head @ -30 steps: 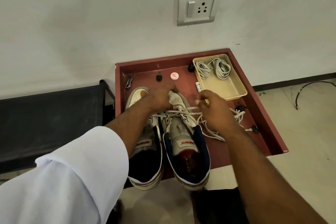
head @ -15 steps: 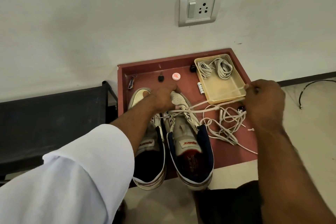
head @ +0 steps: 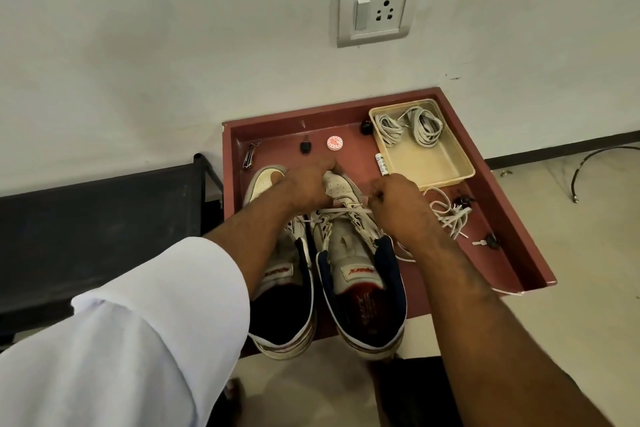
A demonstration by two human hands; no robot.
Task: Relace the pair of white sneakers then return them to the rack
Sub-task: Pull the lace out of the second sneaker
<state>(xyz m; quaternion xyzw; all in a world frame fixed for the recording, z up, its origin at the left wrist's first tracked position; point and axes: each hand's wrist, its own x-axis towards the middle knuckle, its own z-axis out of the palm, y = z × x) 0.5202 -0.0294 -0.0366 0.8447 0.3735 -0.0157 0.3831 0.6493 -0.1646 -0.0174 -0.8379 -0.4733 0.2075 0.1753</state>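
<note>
Both white sneakers stand side by side at the centre of the frame on a red tray, toes toward the wall, heels overhanging its near edge. The left hand rests curled over the toe of the right sneaker, steadying it; the left sneaker sits just beside it, partly hidden by the forearm. The right hand is clenched at the right sneaker's eyelets, fingers pinching the white lace, which crosses the lower eyelets. The slack lace trails in a loose heap to the right of centre, with one end running toward the tray's near right corner.

Judged state: lacing of the right sneaker is at its first rows; the left sneaker shows no lacing that can be confirmed.

Risks noted:
- The loose heap lies close to a small dark object and a key; a hard pull could drag them along or knot the slack.
- The overhanging heels may tip off if the steadying hand lifts.
- Uneven lace ends would result from pulling one side only.

Spare laces lie in a beige tray at upper right.
</note>
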